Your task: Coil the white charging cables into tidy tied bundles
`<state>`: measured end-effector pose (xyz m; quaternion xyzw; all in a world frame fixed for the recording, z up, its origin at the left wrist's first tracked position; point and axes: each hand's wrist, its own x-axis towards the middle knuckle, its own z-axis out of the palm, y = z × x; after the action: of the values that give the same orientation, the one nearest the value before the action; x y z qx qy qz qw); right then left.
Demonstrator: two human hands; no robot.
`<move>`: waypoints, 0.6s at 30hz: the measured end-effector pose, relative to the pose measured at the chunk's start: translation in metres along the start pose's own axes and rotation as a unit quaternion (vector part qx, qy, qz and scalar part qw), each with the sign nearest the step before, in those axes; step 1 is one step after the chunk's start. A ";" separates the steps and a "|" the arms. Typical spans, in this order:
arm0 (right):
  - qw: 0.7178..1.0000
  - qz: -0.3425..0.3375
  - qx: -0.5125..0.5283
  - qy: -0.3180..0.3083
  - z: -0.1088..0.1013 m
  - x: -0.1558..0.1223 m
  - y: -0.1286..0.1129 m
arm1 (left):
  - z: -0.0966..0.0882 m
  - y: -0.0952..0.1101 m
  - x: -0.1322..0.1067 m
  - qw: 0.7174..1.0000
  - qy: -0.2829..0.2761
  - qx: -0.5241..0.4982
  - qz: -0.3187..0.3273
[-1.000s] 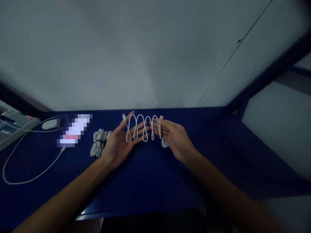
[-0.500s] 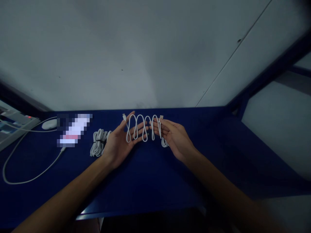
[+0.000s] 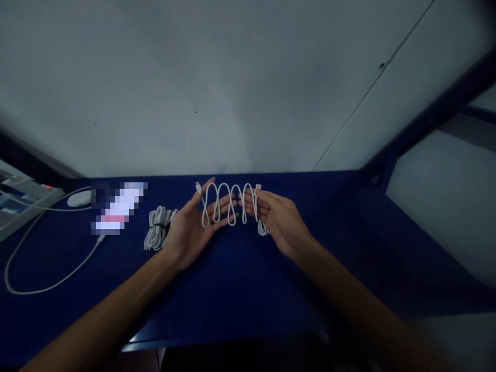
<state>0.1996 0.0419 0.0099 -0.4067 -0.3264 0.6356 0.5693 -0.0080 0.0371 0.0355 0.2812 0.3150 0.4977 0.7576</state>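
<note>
Between my hands, in the head view, stretches a white USB charging cable [image 3: 231, 223], spread out in several wavy loops. My left hand [image 3: 188, 227] holds its left end under the thumb, palm turned up and the other fingers extended behind the loops. A small plug [image 3: 198, 187] sticks up past that thumb. At the other end, my right hand [image 3: 287, 222] pinches the cable with thumb and fingers just below the USB-A plug [image 3: 258, 187]. Coiled white cable [image 3: 263, 228] shows below the right fingers, partly hidden by them.
A tied bundle of white cables [image 3: 155, 227] lies beside my left wrist on the blue table [image 3: 248, 299]. Farther left are a blurred-out phone [image 3: 120, 206] with a cord [image 3: 58, 284] plugged in, a white rounded object [image 3: 79, 198] and a white tray-like box [image 3: 34, 206]. A pale wall rises behind.
</note>
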 end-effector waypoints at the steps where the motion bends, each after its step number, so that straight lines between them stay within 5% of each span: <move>1: 1.000 0.000 0.001 0.001 0.000 0.000 0.000 | 0.000 0.000 0.000 1.000 -0.002 -0.001 0.000; 18: 1.000 -0.013 0.005 0.024 0.004 -0.003 -0.004 | 0.003 0.002 -0.002 1.000 0.012 -0.027 -0.011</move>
<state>0.1979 0.0402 0.0159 -0.4147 -0.3151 0.6198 0.5870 -0.0075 0.0358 0.0392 0.2514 0.3139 0.5009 0.7664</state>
